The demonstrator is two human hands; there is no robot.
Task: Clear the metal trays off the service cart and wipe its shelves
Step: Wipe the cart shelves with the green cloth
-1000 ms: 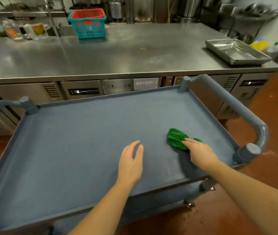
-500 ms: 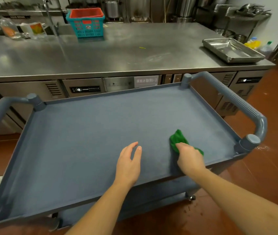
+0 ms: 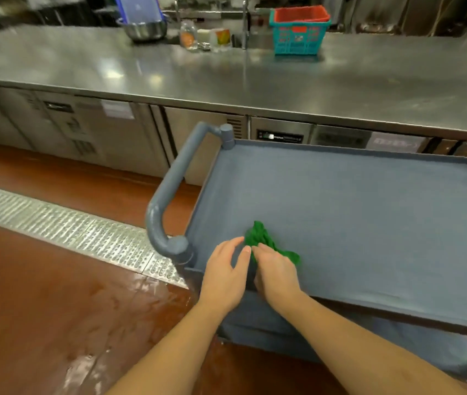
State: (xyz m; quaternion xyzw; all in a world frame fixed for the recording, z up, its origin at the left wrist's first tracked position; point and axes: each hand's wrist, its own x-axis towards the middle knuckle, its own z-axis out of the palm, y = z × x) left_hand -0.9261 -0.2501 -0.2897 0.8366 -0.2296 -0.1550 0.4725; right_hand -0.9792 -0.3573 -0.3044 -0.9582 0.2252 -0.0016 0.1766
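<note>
Bright, even light falls from overhead. The steel worktop (image 3: 283,78) carries soft white glare patches on its left half and a duller sheen toward its right. On the floor (image 3: 41,309) in front of the worktop, pale wet-looking reflections streak the red surface. Blur smears the worktop's far left end, the background behind it and the cabinet fronts (image 3: 89,132) below it, so the labels there cannot be read. The wide lens bows the worktop's front edge. The cart shelf (image 3: 369,223) in front of the worktop is matte and evenly lit. The green cloth (image 3: 258,238) on it looks saturated, with one small soft shadow at its near side.
</note>
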